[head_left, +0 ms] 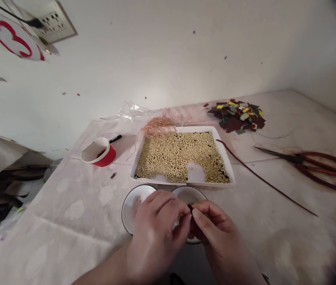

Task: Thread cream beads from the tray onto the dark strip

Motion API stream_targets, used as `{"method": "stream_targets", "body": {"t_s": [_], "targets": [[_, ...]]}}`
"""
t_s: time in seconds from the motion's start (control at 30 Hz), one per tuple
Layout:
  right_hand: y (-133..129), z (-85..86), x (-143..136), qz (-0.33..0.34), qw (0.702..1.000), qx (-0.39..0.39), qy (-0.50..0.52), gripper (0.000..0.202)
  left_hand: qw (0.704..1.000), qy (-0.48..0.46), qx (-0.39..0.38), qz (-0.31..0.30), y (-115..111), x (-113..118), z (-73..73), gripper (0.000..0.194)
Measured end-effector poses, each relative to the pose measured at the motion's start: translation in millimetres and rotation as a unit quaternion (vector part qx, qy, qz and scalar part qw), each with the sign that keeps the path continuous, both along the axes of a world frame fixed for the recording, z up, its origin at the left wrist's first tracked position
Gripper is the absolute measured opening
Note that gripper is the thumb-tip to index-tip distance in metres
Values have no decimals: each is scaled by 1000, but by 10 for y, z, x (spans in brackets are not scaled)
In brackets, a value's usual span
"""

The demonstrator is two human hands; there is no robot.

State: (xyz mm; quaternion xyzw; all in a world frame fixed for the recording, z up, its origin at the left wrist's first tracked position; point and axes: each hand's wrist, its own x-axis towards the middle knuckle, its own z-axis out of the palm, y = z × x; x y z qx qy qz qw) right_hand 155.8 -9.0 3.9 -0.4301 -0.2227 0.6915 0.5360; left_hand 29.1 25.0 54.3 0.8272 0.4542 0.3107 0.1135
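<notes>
Nearest the camera, the bare left hand (pixel 156 231) and bare right hand (pixel 225 239) meet at a small dark piece (pixel 190 208), held in front of two round, dark-rimmed white bowls, left (pixel 127 208) and right (pixel 182 191); right thumb and forefinger are pinched on it, left fingertips touch close by, their clamping not discernible. Beyond: shallow white rectangular tray (pixel 226 156) of pale yellow beads (pixel 173 156), red-and-white paper cup (pixel 108 157) to its left, long dark-red strip (pixel 262 182) and red-handled scissors (pixel 300 159) to its right. Farther back: tangled copper-coloured strands (pixel 157 126) at the tray's rear left corner, multicoloured flat scraps (pixel 236 118) piled rear right.
</notes>
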Motion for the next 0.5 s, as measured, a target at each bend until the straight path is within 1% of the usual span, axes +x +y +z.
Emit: {"method": "stream_targets", "body": {"t_s": [0.07, 0.13, 0.27, 0.4, 0.5], "targets": [[2, 3, 0, -2, 1000, -1, 2, 27, 1000, 3, -4, 15, 4, -1, 2, 11], [7, 1, -2, -7, 1000, -4, 4, 27, 1000, 5, -7, 17, 5, -6, 3, 11], [23, -12, -3, -7, 1000, -7, -5, 28, 1000, 6, -13, -10, -16, -31, -10, 13], [41, -1, 8, -34, 999, -14, -8, 28, 999, 17, -37, -3, -41, -75, -76, 12], [48, 13, 12, -52, 998, -18, -10, 29, 996, 61, -64, 1, -39, -116, -141, 10]]}}
